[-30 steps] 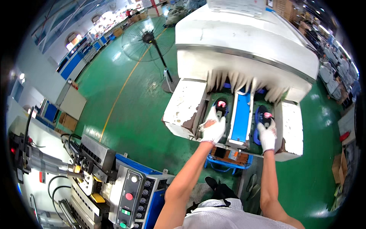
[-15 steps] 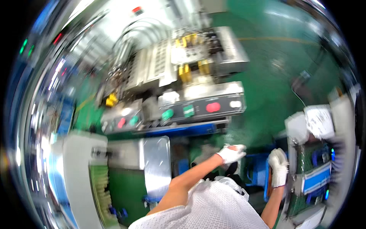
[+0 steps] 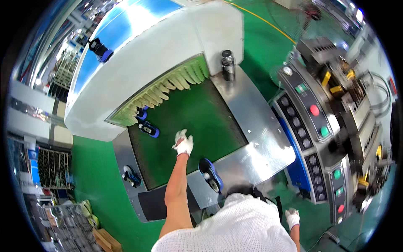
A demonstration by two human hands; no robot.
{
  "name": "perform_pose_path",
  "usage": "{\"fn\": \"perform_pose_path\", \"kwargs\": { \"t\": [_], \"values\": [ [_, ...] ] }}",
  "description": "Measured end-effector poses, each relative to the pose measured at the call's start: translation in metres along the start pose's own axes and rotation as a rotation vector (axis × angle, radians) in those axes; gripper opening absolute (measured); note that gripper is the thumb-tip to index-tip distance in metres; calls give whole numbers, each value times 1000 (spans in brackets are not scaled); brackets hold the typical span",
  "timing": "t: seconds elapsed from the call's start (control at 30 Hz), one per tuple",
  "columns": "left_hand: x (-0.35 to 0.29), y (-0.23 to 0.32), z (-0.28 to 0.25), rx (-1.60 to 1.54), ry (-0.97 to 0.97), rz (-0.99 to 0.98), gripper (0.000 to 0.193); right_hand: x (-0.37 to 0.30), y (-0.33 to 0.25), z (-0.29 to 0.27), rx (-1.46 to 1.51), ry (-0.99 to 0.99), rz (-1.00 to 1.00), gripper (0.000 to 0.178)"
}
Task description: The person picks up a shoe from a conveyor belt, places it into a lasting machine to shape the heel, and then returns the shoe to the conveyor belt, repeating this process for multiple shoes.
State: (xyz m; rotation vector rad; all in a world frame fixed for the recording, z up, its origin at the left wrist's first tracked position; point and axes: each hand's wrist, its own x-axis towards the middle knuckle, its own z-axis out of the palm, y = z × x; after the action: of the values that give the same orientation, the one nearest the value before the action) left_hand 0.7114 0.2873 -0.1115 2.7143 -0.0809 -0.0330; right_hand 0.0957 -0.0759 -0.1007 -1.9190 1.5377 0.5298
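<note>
A black-and-blue shoe lies across the near steel surround of a green belt, and a second, the belt shoe, rests at far left before a fringe of pale green strips. Between them, well apart from both, a worker's white-gloved left hand hangs above the belt, its fingers spread and loosely bent, gripping nothing. The right hand, also gloved, is low at near right, fingers parted, with nothing visible in it. A second ago both hands were on shoes at another machine; now the worker has swung round and faces this one. The turn appears to shift the work to the belt side, with both hands free. A further shoe is partly hidden under the fringe, and another, the side shoe, sits on the steel at left. A dark bottle stands at the far right corner beside the white hood; control panels with coloured buttons line the right.
</note>
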Motion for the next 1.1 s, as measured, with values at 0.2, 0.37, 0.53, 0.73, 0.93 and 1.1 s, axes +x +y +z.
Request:
{"fn": "perform_pose_path", "kwargs": {
  "t": [0.2,0.37,0.53,0.73,0.93,1.1],
  "values": [
    [98,-129,-44,70,340,-20,54,21,-36,-28,116,-163,175,44],
    [168,-232,-76,-116,188,-263,53,39,-122,-64,-33,-193,198,46],
    [177,-192,-57,-90,150,-221,41,41,-212,-59,-458,-63,-210,51],
    [89,-144,-62,62,59,-5,27,73,-337,6,-393,-271,-680,60],
    [-20,57,-46,-258,-258,466,20,0,-452,71,-67,-199,-1182,75],
    [-81,202,-55,-457,-435,649,27,0,-448,30,223,147,-1152,52]
  ]
}}
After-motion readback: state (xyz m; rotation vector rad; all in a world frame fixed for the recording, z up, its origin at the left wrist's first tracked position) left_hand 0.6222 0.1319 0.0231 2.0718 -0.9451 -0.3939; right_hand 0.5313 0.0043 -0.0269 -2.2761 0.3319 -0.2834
